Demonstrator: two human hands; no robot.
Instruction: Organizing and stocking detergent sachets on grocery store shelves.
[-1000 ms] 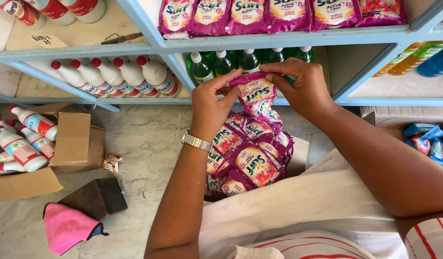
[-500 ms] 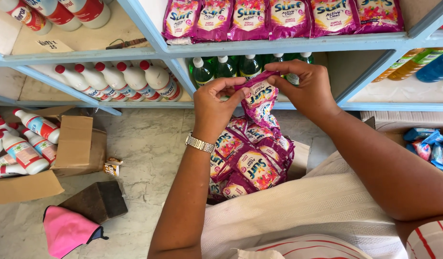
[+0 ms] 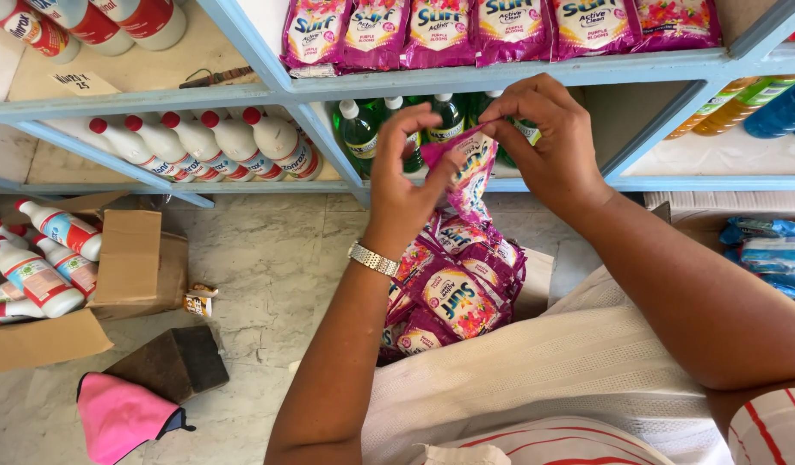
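While a cardboard box (image 3: pixel 130 267) of white bottles sits open on the floor at nine o'clock, with a pink cloth (image 3: pixel 122 418) at seven, the left hand (image 3: pixel 406 185) pinches the near edge of a magenta sachet (image 3: pixel 468 172) between thumb and fingers. At its two o'clock the right hand (image 3: pixel 548 142) grips the same sachet's top corner, so both are closed on it, just below the blue shelf (image 3: pixel 501 73). Glossy and floral-printed, it heads a strip hanging to the sachet bundle (image 3: pixel 453 293) at six. Judging by the row of sachets (image 3: pixel 501 26) already shelved at twelve, stocking looks partly done, with the bundle left.
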